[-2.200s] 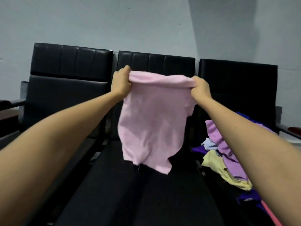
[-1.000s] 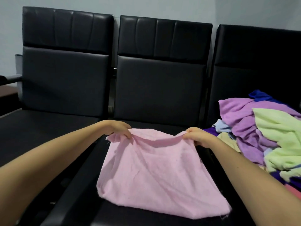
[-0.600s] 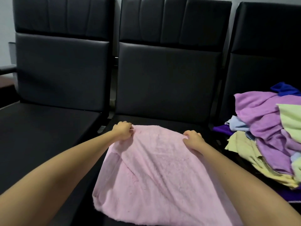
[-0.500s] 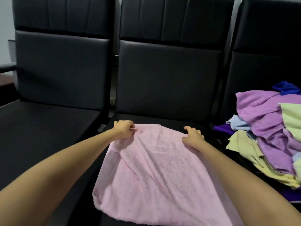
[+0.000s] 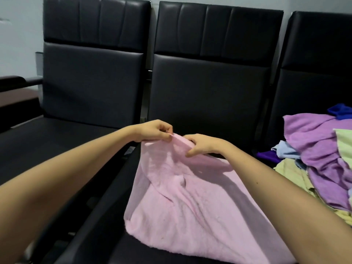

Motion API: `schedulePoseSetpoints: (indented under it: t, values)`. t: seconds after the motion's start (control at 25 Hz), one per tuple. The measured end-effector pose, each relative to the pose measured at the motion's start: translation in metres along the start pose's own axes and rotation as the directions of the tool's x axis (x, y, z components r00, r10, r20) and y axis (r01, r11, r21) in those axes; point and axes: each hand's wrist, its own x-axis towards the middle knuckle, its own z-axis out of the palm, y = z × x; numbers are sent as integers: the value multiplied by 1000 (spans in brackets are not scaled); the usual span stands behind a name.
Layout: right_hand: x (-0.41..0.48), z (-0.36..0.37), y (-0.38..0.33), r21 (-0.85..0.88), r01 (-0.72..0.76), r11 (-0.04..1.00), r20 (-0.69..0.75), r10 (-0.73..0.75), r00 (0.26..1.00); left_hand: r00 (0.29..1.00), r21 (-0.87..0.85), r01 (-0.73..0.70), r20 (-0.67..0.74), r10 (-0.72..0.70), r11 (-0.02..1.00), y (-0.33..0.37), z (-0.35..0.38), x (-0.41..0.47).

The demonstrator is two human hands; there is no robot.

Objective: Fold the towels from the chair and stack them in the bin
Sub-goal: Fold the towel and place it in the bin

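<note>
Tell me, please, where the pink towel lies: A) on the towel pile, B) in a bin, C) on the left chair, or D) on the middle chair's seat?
D: the pink towel is spread on the middle chair's seat, its far edge pinched by the left hand and the right hand.

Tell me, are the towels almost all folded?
Not nearly. No folded stack or bin shows. The left hand and right hand pinch the pink towel at its far edge, on the middle chair. The pile of towels on the right chair waits.
</note>
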Motion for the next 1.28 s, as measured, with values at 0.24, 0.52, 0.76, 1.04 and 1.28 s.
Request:
schedulePoseSetpoints:
  t: [0.24,0.52,0.76,1.04,1.28]
  values:
    - [-39,-7,37,-503,-247,829,-149,198,969,982,124,186,-50,-181,975,-17,-2,-19]
    - [-95,47,73,-437,-430,790,-567,129,814,880,-4,280,-397,-259,960,-38,88,-43]
    - [-122,83,91,-385,-276,881,-691,-77,718,899,45,104,-433,-74,994,-15,87,-57]
    - [-134,34,65,-438,-244,865,-684,-144,715,900,-214,-49,-433,-50,976,-16,79,-68]
    - [-129,28,105,-374,-385,844,-177,342,923,886,-218,6,-452,-106,976,-30,80,-60]
